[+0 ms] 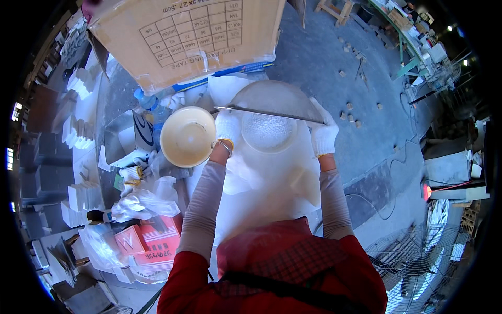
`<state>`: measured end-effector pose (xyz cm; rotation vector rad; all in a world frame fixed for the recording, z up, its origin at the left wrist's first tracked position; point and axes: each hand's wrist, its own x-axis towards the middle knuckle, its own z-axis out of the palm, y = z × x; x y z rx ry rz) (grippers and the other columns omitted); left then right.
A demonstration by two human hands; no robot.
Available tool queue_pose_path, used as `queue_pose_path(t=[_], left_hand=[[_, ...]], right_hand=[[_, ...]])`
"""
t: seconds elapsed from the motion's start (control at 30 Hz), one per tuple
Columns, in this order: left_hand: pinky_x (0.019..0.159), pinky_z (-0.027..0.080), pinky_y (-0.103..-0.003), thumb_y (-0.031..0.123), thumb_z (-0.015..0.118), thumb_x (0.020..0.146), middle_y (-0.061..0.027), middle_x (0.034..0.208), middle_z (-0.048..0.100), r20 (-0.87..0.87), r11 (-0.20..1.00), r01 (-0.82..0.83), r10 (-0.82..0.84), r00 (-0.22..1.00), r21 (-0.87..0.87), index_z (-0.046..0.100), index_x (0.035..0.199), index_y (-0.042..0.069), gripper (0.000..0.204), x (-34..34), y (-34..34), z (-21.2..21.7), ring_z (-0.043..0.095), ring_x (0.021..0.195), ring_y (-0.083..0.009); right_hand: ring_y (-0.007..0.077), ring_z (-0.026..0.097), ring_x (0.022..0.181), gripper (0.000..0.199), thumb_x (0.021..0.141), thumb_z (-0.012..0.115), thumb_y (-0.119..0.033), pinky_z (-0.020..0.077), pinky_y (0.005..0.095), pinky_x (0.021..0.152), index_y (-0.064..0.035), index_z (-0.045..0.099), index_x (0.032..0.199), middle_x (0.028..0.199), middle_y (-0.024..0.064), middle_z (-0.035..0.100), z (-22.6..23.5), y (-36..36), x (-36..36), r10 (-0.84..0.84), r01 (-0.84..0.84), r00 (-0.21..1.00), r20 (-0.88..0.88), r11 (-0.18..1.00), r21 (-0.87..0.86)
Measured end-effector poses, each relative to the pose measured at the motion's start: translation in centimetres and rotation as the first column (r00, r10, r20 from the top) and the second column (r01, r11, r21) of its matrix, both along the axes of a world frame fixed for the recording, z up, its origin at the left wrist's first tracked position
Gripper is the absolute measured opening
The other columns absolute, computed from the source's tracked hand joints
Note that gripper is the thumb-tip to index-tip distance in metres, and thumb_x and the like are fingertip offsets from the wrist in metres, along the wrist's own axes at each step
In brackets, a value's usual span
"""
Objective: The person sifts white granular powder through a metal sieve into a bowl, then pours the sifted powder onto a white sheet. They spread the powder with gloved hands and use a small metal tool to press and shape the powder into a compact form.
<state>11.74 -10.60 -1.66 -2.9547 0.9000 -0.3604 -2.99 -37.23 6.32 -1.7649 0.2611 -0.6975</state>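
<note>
White plaster, or something like it, covers the workbench point(272, 193) in front of the person, and a big cardboard box point(188, 36) looms at its far edge. On the bench sits a pale round mould point(269, 131) with a grainy, wet-looking fill. Across its far rim lies a long thin metal straightedge point(266, 112), running from left to right.

The left hand point(227, 128), in a white glove, is closed around the blade's left part, and the gloved right hand point(323, 135) grips the right end; both fists look fully closed on it. A cream bowl point(187, 136) stands just beside the left hand, almost touching the mould.

In my judgement the risks are these: uneven pressure between the two hands could tilt the blade and gouge the fill; a push toward the left could knock the cream bowl into the clutter of bags point(138, 204) beside it; and a slippery glove could let the thin edge twist or slide off the rim.
</note>
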Motion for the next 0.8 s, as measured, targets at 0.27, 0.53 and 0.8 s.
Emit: queue_pose_path(t=[0.27,0.53,0.8], left_hand=[[0.072,0.06,-0.044,0.01,0.063,0.093,-0.0141,0.086,0.077,0.057,0.967,0.005,0.009,0.998,-0.254,0.079,0.08,0.007,0.021,0.8,0.1,-6.2,0.076,0.08,-0.0305],[0.079,0.058,-0.041,0.007,0.063,0.093,-0.0136,0.092,0.077,-0.06,0.908,0.036,-0.067,0.996,-0.418,0.076,0.106,0.005,0.019,1.6,-0.7,-1.0,0.074,0.09,-0.0307],[0.088,0.056,-0.044,0.012,0.062,0.097,-0.0171,0.109,0.075,-0.199,0.479,-0.127,-0.104,0.974,-0.869,0.072,0.117,0.003,0.024,-0.9,-0.2,1.8,0.072,0.1,-0.035]], right_hand=[[0.026,0.066,0.128,0.041,0.097,0.065,0.004,0.0516,0.0378,0.112,0.0043,0.07,0.137,0.137,0.0167,0.071,0.9,-0.8,0.5,0.017,-0.018,0.995,0.094,1.0,0.013],[0.0264,0.067,0.128,0.042,0.096,0.065,0.004,0.0499,0.0389,0.115,0.0046,0.07,0.138,0.14,0.0169,0.069,1.1,-1.2,1.1,0.026,-0.039,0.992,0.121,0.993,0.108],[0.0292,0.064,0.132,0.045,0.097,0.059,0.007,0.0492,0.041,0.116,0.0068,0.066,0.141,0.144,0.0196,0.066,0.7,-0.3,0.1,0.059,-0.103,0.986,0.158,0.951,0.291]])
